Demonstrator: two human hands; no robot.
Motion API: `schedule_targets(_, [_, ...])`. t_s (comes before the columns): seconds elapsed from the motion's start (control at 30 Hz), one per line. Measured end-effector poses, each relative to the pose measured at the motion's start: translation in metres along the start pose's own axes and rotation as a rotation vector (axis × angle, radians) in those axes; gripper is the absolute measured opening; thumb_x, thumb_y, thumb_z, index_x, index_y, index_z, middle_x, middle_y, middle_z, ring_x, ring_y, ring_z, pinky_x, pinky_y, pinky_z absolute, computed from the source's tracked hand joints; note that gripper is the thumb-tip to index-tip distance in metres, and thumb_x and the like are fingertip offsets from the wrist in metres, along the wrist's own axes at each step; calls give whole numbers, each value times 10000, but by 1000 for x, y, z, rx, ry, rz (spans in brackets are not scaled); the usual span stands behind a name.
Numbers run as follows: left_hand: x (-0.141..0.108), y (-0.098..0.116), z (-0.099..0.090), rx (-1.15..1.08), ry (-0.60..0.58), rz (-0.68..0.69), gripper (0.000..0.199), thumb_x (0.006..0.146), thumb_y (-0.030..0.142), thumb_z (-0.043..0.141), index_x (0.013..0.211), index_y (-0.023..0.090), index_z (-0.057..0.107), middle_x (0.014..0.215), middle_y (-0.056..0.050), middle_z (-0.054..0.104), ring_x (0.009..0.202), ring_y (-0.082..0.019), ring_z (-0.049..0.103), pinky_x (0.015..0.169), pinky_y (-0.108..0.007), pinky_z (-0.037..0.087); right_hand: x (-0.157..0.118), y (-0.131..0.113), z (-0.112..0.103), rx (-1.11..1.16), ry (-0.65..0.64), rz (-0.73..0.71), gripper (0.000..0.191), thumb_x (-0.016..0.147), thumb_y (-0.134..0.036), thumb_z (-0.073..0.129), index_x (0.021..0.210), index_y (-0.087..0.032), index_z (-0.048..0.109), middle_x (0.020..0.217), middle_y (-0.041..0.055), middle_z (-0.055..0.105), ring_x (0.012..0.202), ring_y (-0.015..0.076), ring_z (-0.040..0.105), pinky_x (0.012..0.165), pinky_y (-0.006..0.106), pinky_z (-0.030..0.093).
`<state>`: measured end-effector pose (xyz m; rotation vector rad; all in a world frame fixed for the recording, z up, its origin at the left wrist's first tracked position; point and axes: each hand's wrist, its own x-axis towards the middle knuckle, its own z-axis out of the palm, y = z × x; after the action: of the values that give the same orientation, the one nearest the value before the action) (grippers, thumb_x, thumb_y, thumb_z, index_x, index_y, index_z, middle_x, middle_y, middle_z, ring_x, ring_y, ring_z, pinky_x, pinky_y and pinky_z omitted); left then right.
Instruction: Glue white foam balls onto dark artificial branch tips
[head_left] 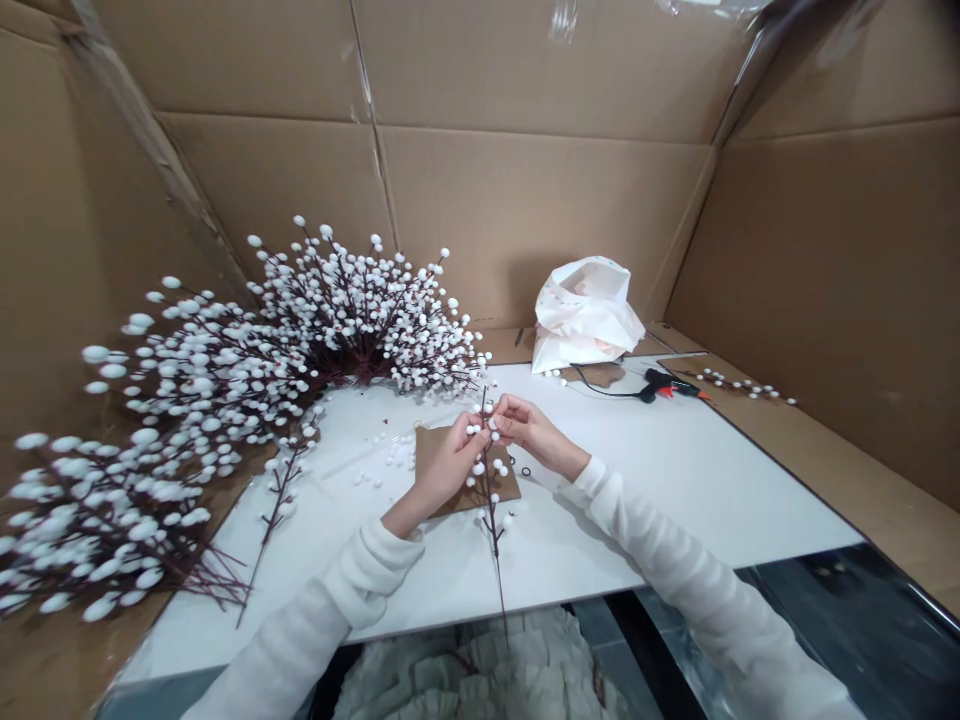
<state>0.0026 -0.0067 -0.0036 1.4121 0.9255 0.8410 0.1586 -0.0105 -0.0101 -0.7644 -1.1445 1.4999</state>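
Note:
In front of me a dark stem with white berries [491, 515] stands between my hands, its bare lower end reaching past the table's front edge. My left hand [456, 458] is closed around the upper part of this berry stem. From the other side, my right hand [529, 430] pinches at a white berry near the top of the same stem; the fingertips partly hide it. Beneath the hands lies a square brown cardboard piece [439, 505] on the white board. A few small dark rings [526, 472] rest beside the cardboard.
Large bundles of white berry stems [352, 310] fill the left and back left. One single stem [279, 490] lies left. A white plastic bag [589, 310] stands at the back, near a black glue gun [664, 384]. Loose white berries [397, 450] are scattered left of the cardboard. Cardboard walls [540, 200] surround the table.

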Motion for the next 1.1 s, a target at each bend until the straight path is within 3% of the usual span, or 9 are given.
schedule_targets(0.17, [2,1,1,-7,10,9,192,763,382,562,798,204,501,700,51,521,572,-48,476,528,-135,367,-2,-1,1,0,-17,6,403,634,-418,771,720,-145,487,737,-6,534,631,83,485,577,200,399])
schedule_targets(0.3, [0,10,3,-106,-30,-56,220,738,383,578,776,202,459,708,30,564,679,-95,587,567,-145,436,5,-2,-11,-217,-42,-62,369,748,-497,652,759,-148,534,761,27,572,667,108,520,624,225,425])
schedule_targets(0.37, [-3,15,3,-158,-60,-128,256,728,420,570,786,218,423,706,15,597,657,-127,608,532,-179,464,17,0,-26,-425,47,-90,375,854,-508,489,796,-143,555,801,58,596,698,132,549,678,261,450])
schedule_targets(0.47, [-6,18,4,-193,-81,-181,282,713,438,570,777,226,395,759,-3,633,568,-107,578,475,-180,445,45,7,-53,-805,356,-84,202,870,-311,437,890,-144,549,831,58,587,712,135,534,711,270,439])
schedule_targets(0.5, [-6,18,3,-190,-75,-177,277,709,424,579,768,221,400,752,0,627,554,-90,563,473,-164,434,56,10,-61,-858,384,-79,154,819,-230,493,924,-141,562,850,56,581,735,139,522,747,276,424])
schedule_targets(0.63, [-5,12,1,-198,-40,-177,216,711,367,567,776,199,446,721,8,592,588,-74,563,504,-140,444,93,25,-76,-998,364,-25,322,654,-108,624,975,-140,625,811,49,545,726,147,476,804,288,375])
schedule_targets(0.87, [-5,10,-2,-261,-40,-190,261,724,357,547,909,212,434,833,-47,662,635,-80,580,569,-150,460,115,35,-70,-1034,405,-11,133,689,-79,553,803,-105,617,755,62,527,723,147,441,788,292,344])
schedule_targets(0.97, [-5,12,-1,-287,-43,-188,320,713,345,560,976,213,433,814,-47,669,625,-85,579,587,-161,450,104,22,-72,-972,433,-10,89,705,-111,551,777,-95,601,714,55,526,688,138,445,743,280,355])
schedule_targets(1.1, [-6,13,1,-244,-37,-180,345,702,349,560,1002,218,452,803,-50,681,588,-96,570,560,-172,412,75,1,-69,-818,419,-40,215,775,-218,478,900,-94,602,747,52,555,639,120,470,644,245,378])
